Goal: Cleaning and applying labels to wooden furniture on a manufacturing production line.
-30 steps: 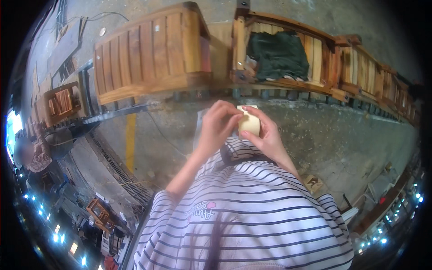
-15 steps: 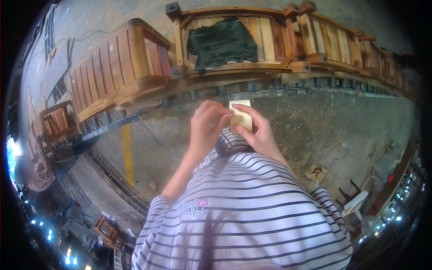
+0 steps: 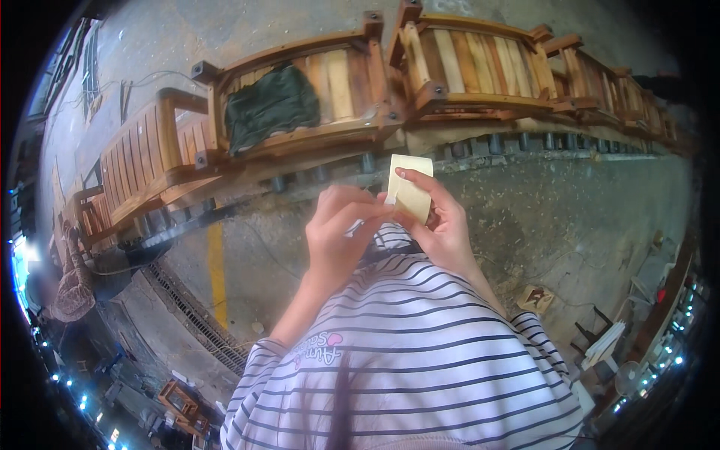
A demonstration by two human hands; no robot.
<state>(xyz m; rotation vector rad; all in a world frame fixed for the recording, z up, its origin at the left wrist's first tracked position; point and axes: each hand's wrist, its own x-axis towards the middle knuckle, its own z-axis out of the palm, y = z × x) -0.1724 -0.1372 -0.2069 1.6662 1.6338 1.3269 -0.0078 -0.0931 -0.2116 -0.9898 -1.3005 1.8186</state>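
Note:
My right hand point(image 3: 444, 217) holds a pale yellow, flat block of paper point(image 3: 412, 184), like a pad or a roll of labels; which, I cannot tell. My thumb and fingers grip it from its right side. My left hand point(image 3: 341, 225) is closed in a pinch at the lower left edge of the paper. A small whitish bit shows at its fingertips, too small to name. Beyond my hands, a dark green cloth point(image 3: 271, 109) lies on an upturned slatted wooden furniture frame point(image 3: 330, 135).
More slatted wooden frames point(image 3: 480, 71) stand in a row along a roller conveyor point(image 3: 367, 163) ahead of me. A yellow line point(image 3: 215, 262) and a floor grate point(image 3: 191, 315) run at the left, near another person's patterned sleeve point(image 3: 73, 281). A small wooden piece point(image 3: 535, 298) lies at right.
The wooden frames and green cloth have shifted left in view. The paper block is tilted more and turned towards me, and my left hand has moved down slightly along its edge.

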